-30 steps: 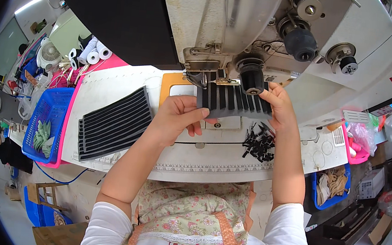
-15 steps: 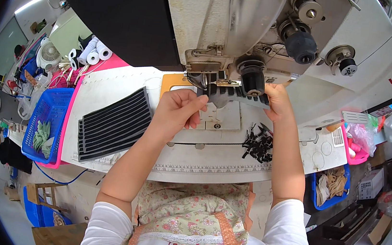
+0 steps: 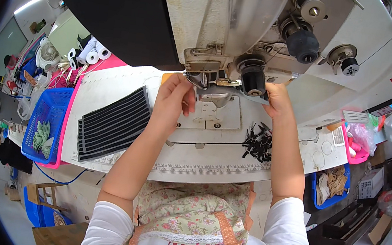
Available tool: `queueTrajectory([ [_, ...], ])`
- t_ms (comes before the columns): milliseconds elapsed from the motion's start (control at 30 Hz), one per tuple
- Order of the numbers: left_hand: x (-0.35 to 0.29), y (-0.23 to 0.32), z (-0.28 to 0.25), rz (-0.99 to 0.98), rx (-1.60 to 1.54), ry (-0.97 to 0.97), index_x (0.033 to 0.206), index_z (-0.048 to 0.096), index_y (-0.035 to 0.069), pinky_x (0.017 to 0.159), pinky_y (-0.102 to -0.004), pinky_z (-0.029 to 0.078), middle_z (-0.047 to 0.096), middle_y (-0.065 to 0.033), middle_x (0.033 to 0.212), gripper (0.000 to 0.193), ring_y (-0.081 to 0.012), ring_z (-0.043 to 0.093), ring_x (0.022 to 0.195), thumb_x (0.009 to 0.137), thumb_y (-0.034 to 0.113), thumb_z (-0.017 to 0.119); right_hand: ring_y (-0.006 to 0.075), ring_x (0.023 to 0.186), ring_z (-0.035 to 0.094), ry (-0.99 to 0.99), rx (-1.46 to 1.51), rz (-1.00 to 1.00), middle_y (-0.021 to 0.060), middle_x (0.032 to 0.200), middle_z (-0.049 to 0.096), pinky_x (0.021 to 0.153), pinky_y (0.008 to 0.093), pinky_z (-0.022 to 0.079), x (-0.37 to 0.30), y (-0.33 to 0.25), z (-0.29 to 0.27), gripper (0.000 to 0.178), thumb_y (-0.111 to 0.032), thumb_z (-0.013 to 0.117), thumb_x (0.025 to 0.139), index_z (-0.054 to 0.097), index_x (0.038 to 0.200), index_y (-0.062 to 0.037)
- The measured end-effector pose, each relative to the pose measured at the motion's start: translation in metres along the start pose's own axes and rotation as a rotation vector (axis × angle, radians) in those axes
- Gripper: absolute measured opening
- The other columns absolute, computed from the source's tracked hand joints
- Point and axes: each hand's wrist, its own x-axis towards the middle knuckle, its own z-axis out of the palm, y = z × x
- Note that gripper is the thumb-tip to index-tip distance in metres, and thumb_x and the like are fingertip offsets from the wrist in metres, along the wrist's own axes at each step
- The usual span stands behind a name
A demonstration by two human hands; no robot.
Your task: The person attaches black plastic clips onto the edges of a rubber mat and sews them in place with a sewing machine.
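In front of me stands a white sewing machine (image 3: 202, 21), its presser foot (image 3: 202, 79) low over a metal plate (image 3: 223, 113). My left hand (image 3: 176, 96) is just left of the presser foot. Its thumb and forefinger are pinched together, and what they hold is hidden. On the other side of the machine head, my right hand (image 3: 278, 101) is closed on the end of a dark strip (image 3: 265, 96), most of which the machine head hides. A sheet of black striped material (image 3: 116, 125) lies left of my left forearm. Short black pieces (image 3: 257, 146) are heaped beside my right forearm.
A blue basket (image 3: 64, 107) with pale green bundles stands left of the table. White thread cones (image 3: 90, 53) and a fan (image 3: 48, 53) are farther back. At the right are a pink tray (image 3: 357, 158) and a blue bin (image 3: 317, 197) of beige pieces. Another person (image 3: 6, 151) is far left.
My left hand has moved slightly up and back, closer to the presser foot. The dark toothed strip has slid back under the machine head, and my right hand has shifted slightly with it.
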Motion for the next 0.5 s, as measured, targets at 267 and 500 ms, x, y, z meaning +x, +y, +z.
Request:
queueTrajectory([
  [267, 0.034, 0.004, 0.008, -0.028, 0.092, 0.192, 0.102, 0.055, -0.002, 0.068, -0.0209, 0.041, 0.059, -0.0097, 0.093, 0.024, -0.0122, 0.053, 0.082, 0.082, 0.007, 0.046, 0.0132, 0.066, 0.060, 0.030, -0.012, -0.005, 0.0109, 0.081, 0.062, 0.060, 0.0199, 0.047, 0.006, 0.002, -0.001, 0.020, 0.003, 0.056, 0.073, 0.053, 0.093, 0.0016],
  [500, 0.047, 0.004, 0.015, -0.120, 0.129, 0.106, 0.108, 0.054, -0.004, 0.075, -0.0222, 0.041, 0.059, -0.0118, 0.100, 0.031, -0.0144, 0.053, 0.086, 0.079, 0.006, 0.051, 0.0120, 0.069, 0.059, 0.002, -0.052, -0.041, 0.0101, 0.086, 0.061, 0.059, 0.0198, 0.047, 0.005, 0.003, 0.000, 0.022, -0.001, 0.055, 0.076, 0.054, 0.098, 0.0012],
])
